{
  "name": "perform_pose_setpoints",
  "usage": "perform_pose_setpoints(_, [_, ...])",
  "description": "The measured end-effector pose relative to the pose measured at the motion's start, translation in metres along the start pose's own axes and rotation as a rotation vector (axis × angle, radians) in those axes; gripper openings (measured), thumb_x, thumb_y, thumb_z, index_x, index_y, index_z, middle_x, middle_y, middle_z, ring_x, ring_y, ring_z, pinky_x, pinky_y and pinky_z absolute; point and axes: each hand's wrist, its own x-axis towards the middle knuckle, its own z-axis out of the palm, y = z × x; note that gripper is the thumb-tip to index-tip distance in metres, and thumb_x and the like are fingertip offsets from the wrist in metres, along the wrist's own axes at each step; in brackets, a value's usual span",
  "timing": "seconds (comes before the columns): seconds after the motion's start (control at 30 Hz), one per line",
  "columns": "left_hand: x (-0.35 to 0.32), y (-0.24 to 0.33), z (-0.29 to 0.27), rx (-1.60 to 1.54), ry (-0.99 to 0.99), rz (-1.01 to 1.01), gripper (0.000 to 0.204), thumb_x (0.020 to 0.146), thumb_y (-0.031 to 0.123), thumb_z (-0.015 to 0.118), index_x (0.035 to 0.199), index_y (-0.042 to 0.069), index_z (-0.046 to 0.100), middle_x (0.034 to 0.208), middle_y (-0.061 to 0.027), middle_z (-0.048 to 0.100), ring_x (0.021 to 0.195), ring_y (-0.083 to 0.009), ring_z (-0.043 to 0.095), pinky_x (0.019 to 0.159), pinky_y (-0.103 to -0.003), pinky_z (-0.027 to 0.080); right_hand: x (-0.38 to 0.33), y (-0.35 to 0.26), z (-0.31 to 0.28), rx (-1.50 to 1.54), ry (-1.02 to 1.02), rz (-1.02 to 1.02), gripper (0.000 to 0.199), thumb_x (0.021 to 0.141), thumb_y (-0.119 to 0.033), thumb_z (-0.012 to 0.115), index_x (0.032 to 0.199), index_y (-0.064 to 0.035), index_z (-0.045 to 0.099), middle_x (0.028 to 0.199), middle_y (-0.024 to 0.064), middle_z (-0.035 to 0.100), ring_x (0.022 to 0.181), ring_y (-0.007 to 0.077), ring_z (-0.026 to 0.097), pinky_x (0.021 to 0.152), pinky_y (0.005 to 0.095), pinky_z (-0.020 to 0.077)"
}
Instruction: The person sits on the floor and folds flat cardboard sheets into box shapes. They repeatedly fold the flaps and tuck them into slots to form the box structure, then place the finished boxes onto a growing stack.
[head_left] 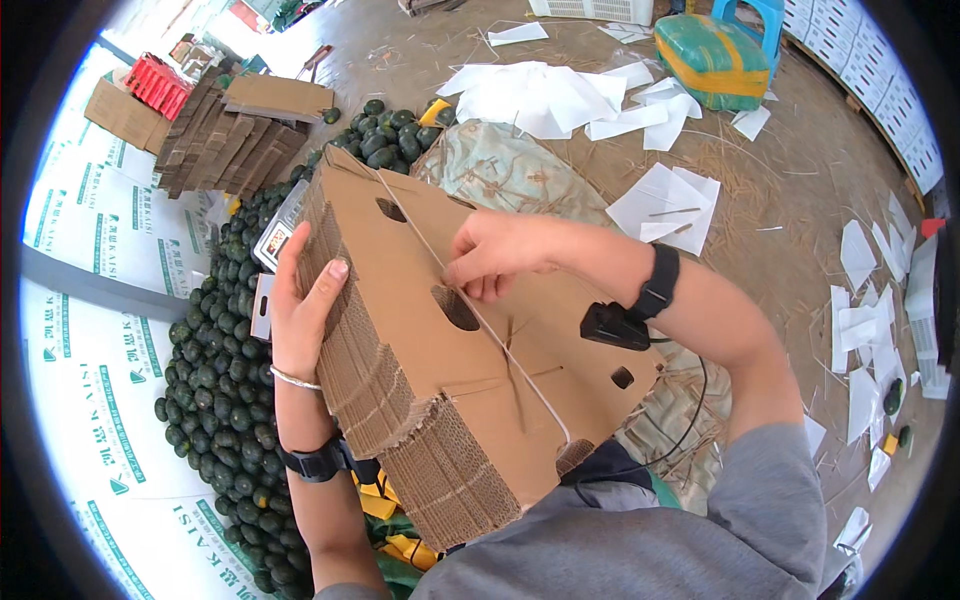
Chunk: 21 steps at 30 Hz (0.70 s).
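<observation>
Many flattened cartons point(425, 370) touch the spread left hand point(302, 318) while the right hand point(495, 255) pinches string point(538, 395).

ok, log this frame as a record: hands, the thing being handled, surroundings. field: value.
left_hand: left hand open against the cardboard stack, thumb at its edge
right_hand: right hand over the top sheet, fingertips pinched at the string
stack: flat brown sheets with cut-out holes
string: white, runs across the top sheet
left_side: heap of dark green fruit
floor: white paper scattered about
far_right: green bundle with yellow tape, by a blue stool
</observation>
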Motion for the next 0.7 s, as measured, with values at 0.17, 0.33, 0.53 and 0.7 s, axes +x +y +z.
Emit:
perform_pose_setpoints(0.17, [0.001, 0.002, -0.001, 0.368, 0.088, 0.159, 0.067, 0.086, 0.022, 0.072, 0.142, 0.0, 0.043, 0.145, -0.0173, 0.042, 0.135, -0.0279, 0.04, 0.113, -0.039, 0.03, -0.023, 0.008, 0.013, 0.442, 0.049, 0.011, 0.024, 0.087, -0.021, 0.063, 0.093, 0.0016, 0.062, 0.082, 0.0111, 0.069, 0.066, 0.0183, 0.069, 0.059, 0.033, 0.0595])
perform_pose_setpoints(0.33, [0.007, 0.045, 0.013, 0.306, -0.249, 0.411, 0.054, 0.092, 0.041, 0.057, 0.134, 0.008, 0.056, 0.144, -0.016, 0.048, 0.141, -0.0354, 0.034, 0.116, -0.052, 0.017, -0.054, 0.005, 0.023, 0.571, 0.121, 0.065, 0.02, 0.093, -0.024, 0.059, 0.086, -0.0048, 0.062, 0.075, 0.0054, 0.066, 0.061, 0.0146, 0.062, 0.05, 0.0284, 0.0498])
perform_pose_setpoints(0.53, [0.029, 0.086, 0.058, 0.479, -0.486, 0.565, 0.041, 0.089, 0.046, 0.061, 0.114, 0.014, 0.067, 0.123, -0.0081, 0.061, 0.133, -0.0363, 0.043, 0.111, -0.062, 0.021, -0.112, -0.003, 0.007, 0.64, 0.35, 0.161, 0.022, 0.097, -0.025, 0.059, 0.088, -0.0051, 0.062, 0.082, 0.0066, 0.064, 0.073, 0.0127, 0.061, 0.058, 0.0273, 0.0468])
perform_pose_setpoints(0.7, [0.036, 0.095, 0.094, 0.483, -0.411, 0.66, 0.033, 0.089, 0.042, 0.063, 0.102, 0.013, 0.066, 0.109, -0.0066, 0.062, 0.12, -0.0331, 0.05, 0.108, -0.059, 0.029, -0.117, -0.019, 0.003, 0.641, 0.686, 0.257, 0.023, 0.094, -0.021, 0.061, 0.092, 0.0011, 0.065, 0.083, 0.0086, 0.065, 0.074, 0.0187, 0.062, 0.066, 0.0339, 0.0504])
